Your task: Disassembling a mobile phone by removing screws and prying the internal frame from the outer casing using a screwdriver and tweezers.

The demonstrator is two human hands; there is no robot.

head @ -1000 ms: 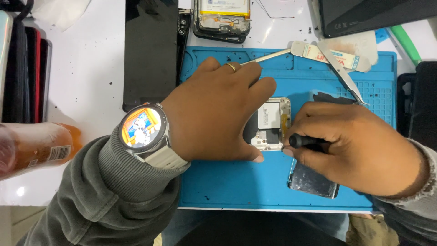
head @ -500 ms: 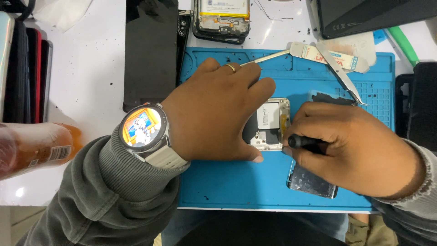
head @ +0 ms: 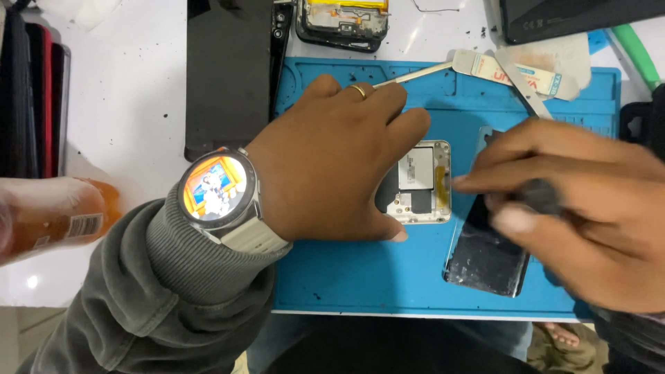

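Observation:
My left hand [head: 325, 166], with a ring and a round wristwatch [head: 215, 190], lies palm down on an opened phone [head: 419, 183] and holds it against the blue work mat [head: 360, 284]. The phone's silver frame and inner parts show past my fingers. My right hand [head: 589, 221] is blurred at the right, just off the phone's right edge. Its fingers are closed around a dark tool handle [head: 544, 197]; the tip is not visible. Under that hand lies a black glass panel [head: 485, 253], tilted on the mat.
Thin metal pry tools [head: 415, 73] and tweezers [head: 519, 79] lie along the mat's far edge. Another stripped phone [head: 339, 17] and a black slab [head: 228, 76] sit beyond it. An orange bottle [head: 48, 218] lies at the left, a green tool [head: 634, 48] at the top right.
My right hand has lifted and drawn away to the right from the phone's edge, now blurred with motion. My left hand stays pressed on the phone.

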